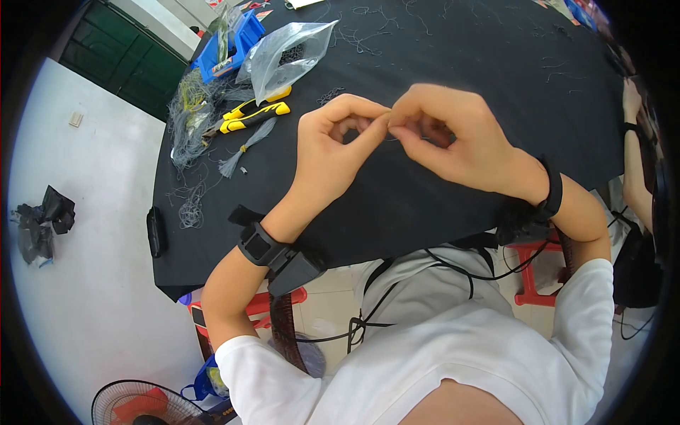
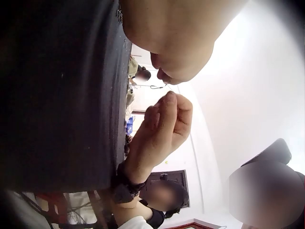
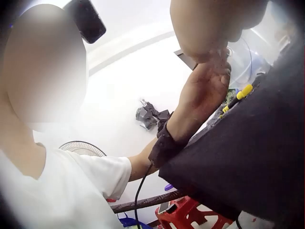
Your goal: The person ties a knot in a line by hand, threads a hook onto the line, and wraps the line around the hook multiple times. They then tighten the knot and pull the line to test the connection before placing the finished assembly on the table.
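Over the black-covered table, my left hand and my right hand meet fingertip to fingertip, thumbs against index fingers. Between them they pinch a thin dark strand, whose small looped end sticks out by the fingertips in the left wrist view. Most of the strand is hidden by the fingers. In that view my right hand is below the left one. Left of the hands lie yellow-and-black pliers and a bundle of grey strands tied in yellow.
A clear plastic bag and a blue bin stand at the back left beside tangled grey strands. Loose threads lie farther back. A black case is at the left edge. Another person's arm shows at right.
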A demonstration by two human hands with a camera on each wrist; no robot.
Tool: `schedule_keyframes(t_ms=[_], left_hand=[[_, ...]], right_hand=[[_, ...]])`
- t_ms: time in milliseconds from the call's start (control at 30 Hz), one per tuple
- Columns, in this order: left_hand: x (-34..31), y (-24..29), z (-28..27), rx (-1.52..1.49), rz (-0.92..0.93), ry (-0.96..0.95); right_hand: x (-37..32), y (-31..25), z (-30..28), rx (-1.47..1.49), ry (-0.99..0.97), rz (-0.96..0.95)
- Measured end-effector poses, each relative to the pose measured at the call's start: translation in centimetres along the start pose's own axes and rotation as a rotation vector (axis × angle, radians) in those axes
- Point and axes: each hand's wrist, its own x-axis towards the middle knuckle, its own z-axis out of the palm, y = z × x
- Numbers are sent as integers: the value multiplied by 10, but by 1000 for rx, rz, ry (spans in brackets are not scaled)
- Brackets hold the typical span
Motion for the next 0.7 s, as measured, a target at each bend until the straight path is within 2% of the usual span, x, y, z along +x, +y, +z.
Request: schedule_keyframes(t_ms=[167, 267, 367, 500, 700], left_hand=[[0, 10, 3, 155, 160, -129], [0, 11, 0, 200, 186, -101], [-2, 11, 2, 58, 73, -29], [-3, 5, -2, -57, -83, 74], [-1, 6, 0, -462, -226, 121]], right_hand=[[7, 8, -11, 60, 53, 69], [10, 22, -12, 179, 50, 185], [7, 38, -6, 459, -77, 366], [3, 31, 1, 566, -242, 628], [1, 26, 5, 860, -369, 790]])
